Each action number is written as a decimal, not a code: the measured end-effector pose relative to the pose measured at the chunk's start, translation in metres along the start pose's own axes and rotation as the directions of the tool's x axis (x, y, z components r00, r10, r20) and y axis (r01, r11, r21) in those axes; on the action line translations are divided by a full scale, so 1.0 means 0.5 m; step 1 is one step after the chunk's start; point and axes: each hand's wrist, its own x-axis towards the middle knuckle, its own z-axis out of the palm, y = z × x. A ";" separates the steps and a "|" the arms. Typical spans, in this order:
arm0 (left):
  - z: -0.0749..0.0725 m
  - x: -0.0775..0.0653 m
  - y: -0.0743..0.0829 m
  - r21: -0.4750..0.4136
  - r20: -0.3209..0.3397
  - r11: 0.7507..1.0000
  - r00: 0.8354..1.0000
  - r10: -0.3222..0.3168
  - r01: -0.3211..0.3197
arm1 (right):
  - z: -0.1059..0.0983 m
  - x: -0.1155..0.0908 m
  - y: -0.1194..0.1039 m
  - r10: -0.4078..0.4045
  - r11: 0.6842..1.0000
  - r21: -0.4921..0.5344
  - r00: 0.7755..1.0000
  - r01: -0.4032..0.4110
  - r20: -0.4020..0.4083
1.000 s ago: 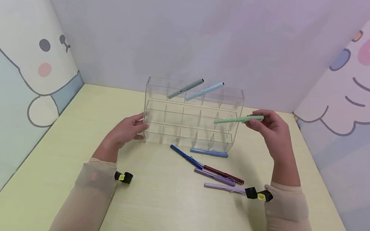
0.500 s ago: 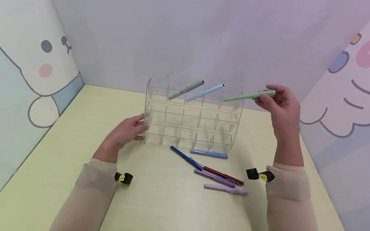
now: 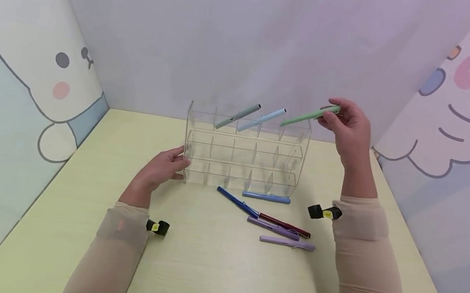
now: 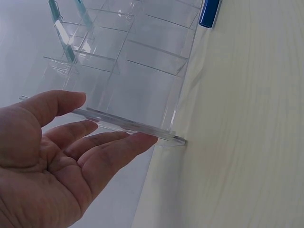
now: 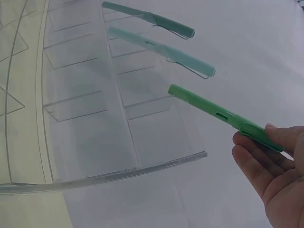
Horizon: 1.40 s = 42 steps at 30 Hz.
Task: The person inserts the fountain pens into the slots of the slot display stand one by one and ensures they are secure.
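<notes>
My right hand (image 3: 349,126) pinches a light green pen (image 3: 309,116) by its clip end. The pen slants down leftward, its lower end at the top tier of a clear acrylic pen rack (image 3: 241,166), near the right-hand divider; I cannot tell if it is inside a compartment. In the right wrist view the thumb and fingers hold this green pen (image 5: 213,111). My left hand (image 3: 161,169) holds the rack's left side, its wall between thumb and fingers in the left wrist view. A grey-green pen (image 3: 238,116) and a light blue pen (image 3: 262,119) lean in the top tier.
Before the rack lie a periwinkle pen (image 3: 266,197), a dark blue pen (image 3: 237,202), a dark red pen (image 3: 284,225), a purple pen (image 3: 273,228) and a lilac pen (image 3: 286,243). A pale wall (image 3: 248,36) stands behind the table (image 3: 202,269).
My right hand has risen with the green pen from the middle tier's height to the top tier, then shifted slightly left. The left hand stays at the rack's side.
</notes>
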 end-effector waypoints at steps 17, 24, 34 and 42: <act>0.002 0.000 0.004 0.007 0.001 1.000 1.000 0.007 -0.007 | 0.033 0.002 0.031 0.067 0.981 -0.187 0.994 -0.051 0.082; 0.003 -0.002 0.009 0.008 0.003 1.000 1.000 0.007 -0.007 | 0.035 0.003 0.032 0.083 0.957 -0.284 0.991 -0.051 0.102; 0.005 -0.004 0.012 0.004 -0.002 1.000 1.000 0.000 0.000 | 0.039 0.006 0.029 0.109 0.930 -0.363 0.987 -0.059 0.119; 0.003 -0.001 0.010 0.002 0.000 1.000 1.000 0.004 -0.004 | 0.041 0.009 0.031 0.114 0.898 -0.438 0.985 -0.048 0.126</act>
